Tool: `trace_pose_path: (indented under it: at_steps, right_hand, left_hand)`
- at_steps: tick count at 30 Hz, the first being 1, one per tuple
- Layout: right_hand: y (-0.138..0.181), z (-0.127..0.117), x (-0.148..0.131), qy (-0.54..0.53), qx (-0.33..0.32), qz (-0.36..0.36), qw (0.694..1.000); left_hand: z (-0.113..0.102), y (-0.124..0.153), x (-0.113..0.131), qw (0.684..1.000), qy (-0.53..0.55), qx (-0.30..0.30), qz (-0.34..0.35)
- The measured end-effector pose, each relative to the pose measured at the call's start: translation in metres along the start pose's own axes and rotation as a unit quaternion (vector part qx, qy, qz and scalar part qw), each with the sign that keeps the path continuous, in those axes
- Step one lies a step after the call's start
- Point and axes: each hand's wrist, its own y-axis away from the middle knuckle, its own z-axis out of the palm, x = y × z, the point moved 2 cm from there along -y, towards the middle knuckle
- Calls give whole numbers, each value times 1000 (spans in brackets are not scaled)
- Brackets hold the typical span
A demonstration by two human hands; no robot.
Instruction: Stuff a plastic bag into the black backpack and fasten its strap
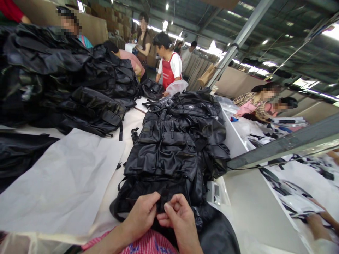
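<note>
A black leather-look backpack [159,155] lies on the table in front of me, with buckled front pockets and a drawstring at its middle. My left hand [143,213] is closed at the bag's near end, thumb and fingers gripping its black material. Just right of it, my right hand [177,215] is closed in a pinch over the same part. Whatever lies between its fingertips is too small or hidden to make out. Dark straps and folds of the bag show around both hands.
More black backpacks [196,106] are stacked behind, and a large heap of bags [66,70] covers the left side. A white sheet [63,176] lies at left. A slanted metal post [286,141] and white partition [259,201] stand at right. Several people work around the tables.
</note>
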Motion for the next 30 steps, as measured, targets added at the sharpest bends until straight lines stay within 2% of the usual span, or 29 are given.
trace_pose_path:
  at_steps: [4,9,14,21,27,30]
  right_hand:
    - [1,0,-1,-16,-33,25,999]
    - [2,0,-7,-63,-12,28,998]
    - [-3,-7,-1,-59,-58,62,995]
    - [-4,-5,8,-28,-21,-25,999]
    - [-6,-8,14,15,-66,-22,997]
    - [-6,-10,13,61,-61,-56,995]
  left_hand:
    - [1,3,-3,999,-31,-12,30]
    - [1,5,-2,996,-72,-14,52]
    - [2,9,-3,998,-59,3,29]
    - [3,10,-3,997,-68,24,27]
    - [2,10,-2,996,-78,27,31]
    - [1,11,-2,996,-78,24,22]
